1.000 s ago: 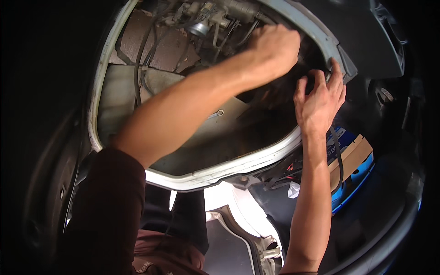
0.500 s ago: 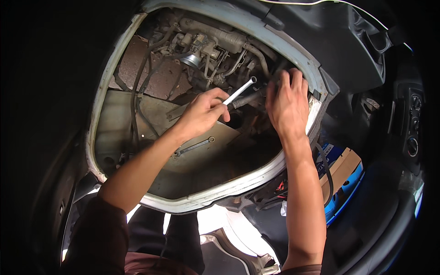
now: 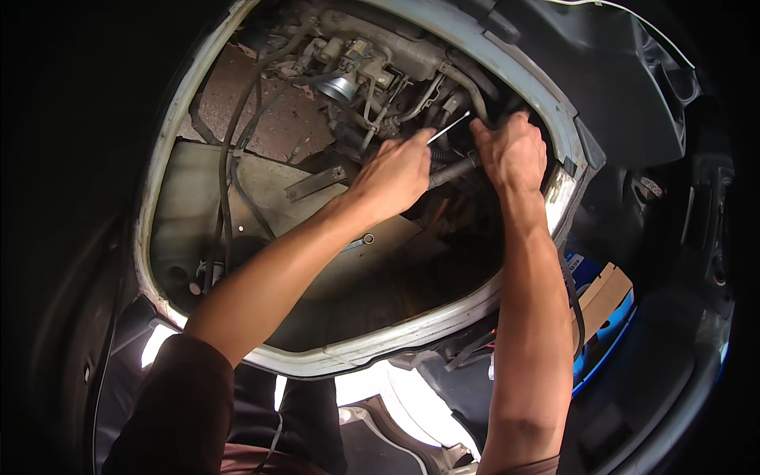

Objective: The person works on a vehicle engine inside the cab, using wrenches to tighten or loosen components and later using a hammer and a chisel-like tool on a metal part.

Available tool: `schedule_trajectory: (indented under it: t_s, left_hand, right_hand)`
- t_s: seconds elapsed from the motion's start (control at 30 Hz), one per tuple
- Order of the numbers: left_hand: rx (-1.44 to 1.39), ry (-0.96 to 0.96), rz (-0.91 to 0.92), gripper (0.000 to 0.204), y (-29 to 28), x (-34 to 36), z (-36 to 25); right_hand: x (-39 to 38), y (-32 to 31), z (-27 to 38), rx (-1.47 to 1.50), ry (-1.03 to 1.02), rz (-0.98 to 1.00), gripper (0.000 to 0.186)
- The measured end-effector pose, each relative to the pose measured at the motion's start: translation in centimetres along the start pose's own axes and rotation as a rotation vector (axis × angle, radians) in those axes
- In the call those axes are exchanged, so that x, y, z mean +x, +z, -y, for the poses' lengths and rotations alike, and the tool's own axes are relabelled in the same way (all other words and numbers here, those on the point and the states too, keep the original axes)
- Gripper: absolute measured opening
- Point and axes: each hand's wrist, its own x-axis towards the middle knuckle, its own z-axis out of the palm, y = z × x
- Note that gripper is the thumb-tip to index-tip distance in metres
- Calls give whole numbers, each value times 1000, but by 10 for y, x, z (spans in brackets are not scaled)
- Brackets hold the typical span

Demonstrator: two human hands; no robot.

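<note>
My left hand [image 3: 396,176] is closed around a slim silver wrench [image 3: 450,129], which points up and right into the engine bay. Its far end is close to the thumb of my right hand [image 3: 513,154]. That right hand reaches into the dark right corner of the opening, its fingers curled beside the hoses; what they grip is hidden. A second wrench [image 3: 362,241] lies on the grey-beige panel [image 3: 269,190], mostly covered by my left forearm. Metal engine parts [image 3: 360,71] and a thick pipe [image 3: 453,172] are around my hands.
The pale metal rim [image 3: 380,342] of the opening curves around the bay. Dark hoses [image 3: 229,166] run down its left side. To the right are black plastic trim [image 3: 625,95] and a blue box with a brown cardboard flap [image 3: 606,297].
My left hand has moved right and slightly up with the wrench, bringing its tip near my right hand. My right hand's fingers are more curled. The view has shifted slightly.
</note>
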Motion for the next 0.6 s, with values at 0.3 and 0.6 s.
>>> schedule_trajectory:
  t_s: [0.3,0.6]
  left_hand:
    - [-79,190,-84,43,28,42,-10]
    - [78,164,-105,47,33,43,-16]
  right_hand:
    - [4,2,-11,80,-26,11,61]
    - [5,-2,-10,120,-11,15,57]
